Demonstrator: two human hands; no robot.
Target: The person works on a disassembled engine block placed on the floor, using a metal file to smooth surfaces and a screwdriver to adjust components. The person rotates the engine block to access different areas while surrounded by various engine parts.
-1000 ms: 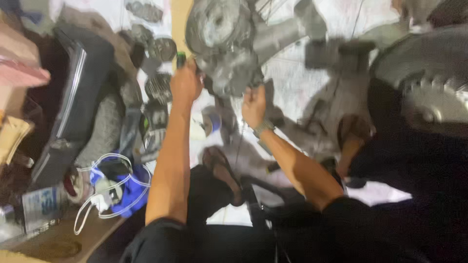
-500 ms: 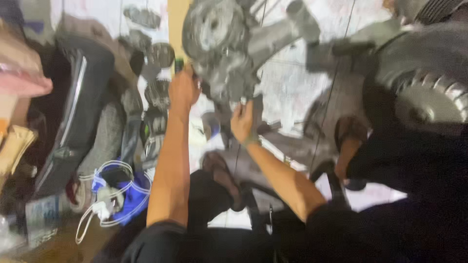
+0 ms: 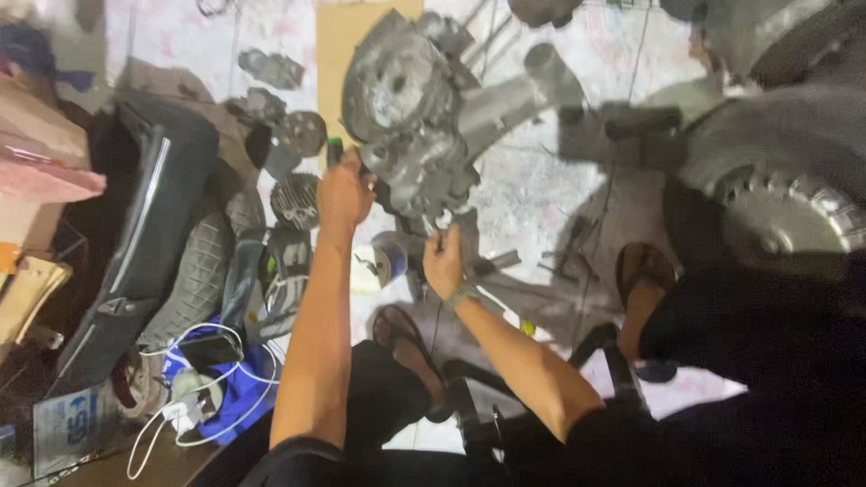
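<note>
Engine block point(image 3: 406, 117), grey and greasy, lying on the pale speckled floor point(image 3: 541, 189) partly over a brown cardboard sheet point(image 3: 347, 36), just above both hands. Lumpy cast-metal look, round housing on top, ribbed and bolted parts below, stubby pipe jutting off toward the upper right. Blue-and-white printed card point(image 3: 72, 424) flat on the floor far below and to the left of the left hand, beside a blue bag point(image 3: 230, 397) draped with a white cable point(image 3: 171, 410). Pinkish boxes point(image 3: 45, 153) stacked well left of that hand. Left hand point(image 3: 343, 194) closed around a green-handled tool point(image 3: 335, 151), touching the block's left edge. Right hand point(image 3: 444, 261) curled, fingers pinching a small pale metal piece point(image 3: 442, 223) at the block's lower end. Loose dark engine parts point(image 3: 289, 135) scattered just left of the left hand.
</note>
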